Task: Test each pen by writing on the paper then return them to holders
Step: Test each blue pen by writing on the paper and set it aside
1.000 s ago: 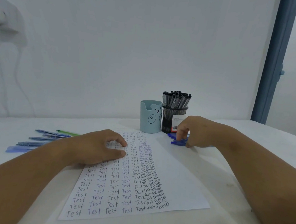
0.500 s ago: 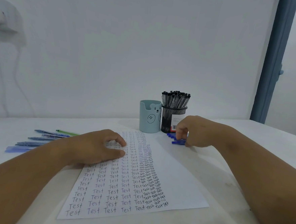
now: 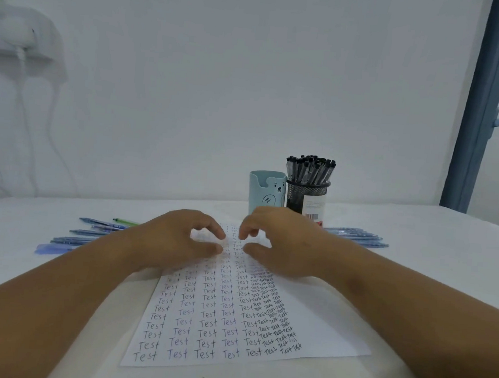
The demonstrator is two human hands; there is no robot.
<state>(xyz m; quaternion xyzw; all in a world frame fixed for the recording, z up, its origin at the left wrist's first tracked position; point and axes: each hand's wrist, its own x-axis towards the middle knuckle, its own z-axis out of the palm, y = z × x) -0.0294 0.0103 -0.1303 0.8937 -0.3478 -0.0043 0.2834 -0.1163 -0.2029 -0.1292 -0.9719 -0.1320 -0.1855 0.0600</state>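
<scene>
Your paper point(image 3: 307, 319), filled with rows of "Test", lies flat on the worktop point(image 3: 416, 230). Your left hand point(image 3: 173, 242) and right hand point(image 3: 282, 244) rest on its far end, fingers loosely curled, each grip holding nothing. Blue pens point(image 3: 357, 237) lie just right of the mesh holder point(image 3: 308, 197).

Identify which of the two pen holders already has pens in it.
The black mesh holder, right of the light blue bear holder, is packed with black-capped pens; the bear holder shows none.
</scene>
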